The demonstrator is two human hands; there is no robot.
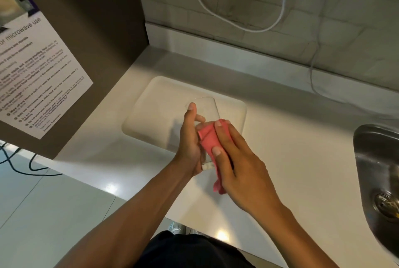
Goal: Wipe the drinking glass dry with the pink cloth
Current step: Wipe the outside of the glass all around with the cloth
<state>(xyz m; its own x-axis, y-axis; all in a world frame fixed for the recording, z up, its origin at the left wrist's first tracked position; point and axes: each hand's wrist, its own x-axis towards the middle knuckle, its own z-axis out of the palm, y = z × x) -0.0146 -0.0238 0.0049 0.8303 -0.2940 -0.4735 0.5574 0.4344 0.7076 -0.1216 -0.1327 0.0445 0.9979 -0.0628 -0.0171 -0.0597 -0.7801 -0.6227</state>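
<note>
A clear drinking glass (206, 109) lies tilted in the air above the white counter, its open rim pointing away from me. My left hand (190, 140) grips its left side, thumb near the rim. My right hand (235, 157) presses a folded pink cloth (208, 139) flat against the glass's right side and lower part. A tail of the cloth hangs down below my right palm. The base of the glass shows between my two hands.
A white tray (151, 108) rests on the white counter (291, 149) under the glass. A steel sink (375, 168) sits at the right edge. A brown cabinet with a printed notice (41, 56) stands at the left. White cables (259, 28) hang on the tiled wall.
</note>
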